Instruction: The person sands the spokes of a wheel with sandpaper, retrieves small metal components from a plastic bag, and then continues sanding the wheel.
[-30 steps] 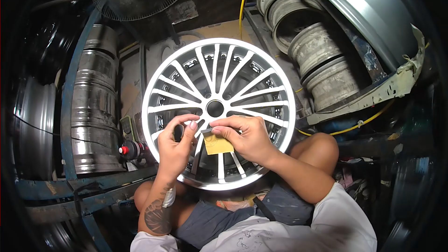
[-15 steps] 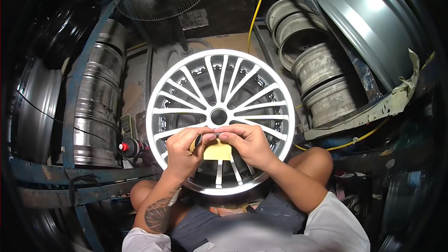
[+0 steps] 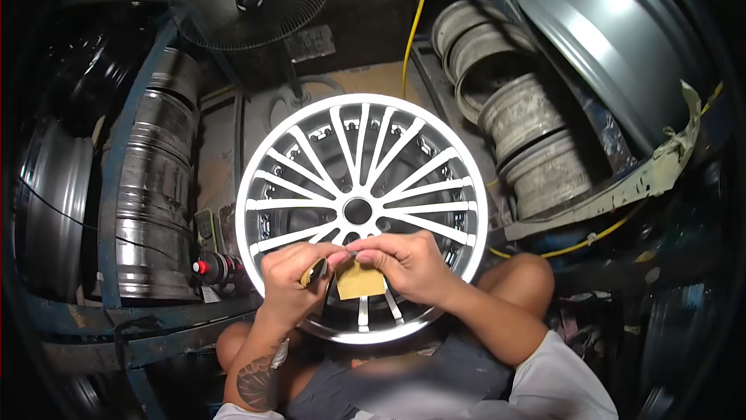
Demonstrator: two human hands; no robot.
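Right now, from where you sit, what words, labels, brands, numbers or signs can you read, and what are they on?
None that I can read.
Red-capped bottle: any lettering is too small and blurred.
Pale patch behind the fan: too dim to read.
Yellow sheet: no legible text.
Spoked wheel: no legible mark.
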